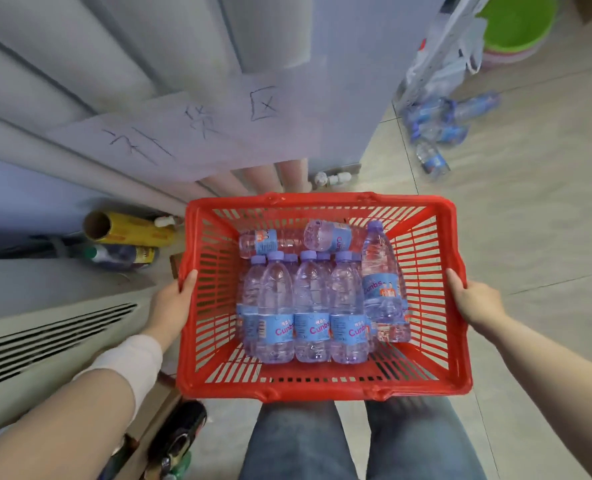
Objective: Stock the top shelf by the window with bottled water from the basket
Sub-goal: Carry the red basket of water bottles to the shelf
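While both hands grip its rim, the basket [325,386] (red) holds bottles [310,306]

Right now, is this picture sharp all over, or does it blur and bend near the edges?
Head view: the red basket and its bottles are sharp at centre; head view, upper right: the loose bottles on the floor and green bucket smear; head view, edges: the wide lens curves the white pipes; light is soft, without hard shadows.
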A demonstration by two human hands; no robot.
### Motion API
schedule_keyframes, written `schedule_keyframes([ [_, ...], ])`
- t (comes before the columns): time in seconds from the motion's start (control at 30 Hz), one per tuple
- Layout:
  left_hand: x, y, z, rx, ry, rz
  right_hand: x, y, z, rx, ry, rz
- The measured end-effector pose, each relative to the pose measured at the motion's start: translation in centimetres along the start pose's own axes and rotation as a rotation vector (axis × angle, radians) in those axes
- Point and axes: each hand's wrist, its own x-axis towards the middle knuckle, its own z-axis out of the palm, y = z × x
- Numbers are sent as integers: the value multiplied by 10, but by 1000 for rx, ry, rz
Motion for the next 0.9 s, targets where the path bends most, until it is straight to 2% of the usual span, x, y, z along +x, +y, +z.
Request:
schedule_keyframes([
  [0.2,-33,68,52,113,-94,83,8,96,-32,122,48,84],
  [0.33,-58,124,99,186,-95,139,25,164,-62,159,64,121],
  [0.63,-105,268,217,380,-105,426,63,300,-147,296,158,239],
  [0.9,-136,407,301,366,-210,509,95,390,-212,379,261,376],
])
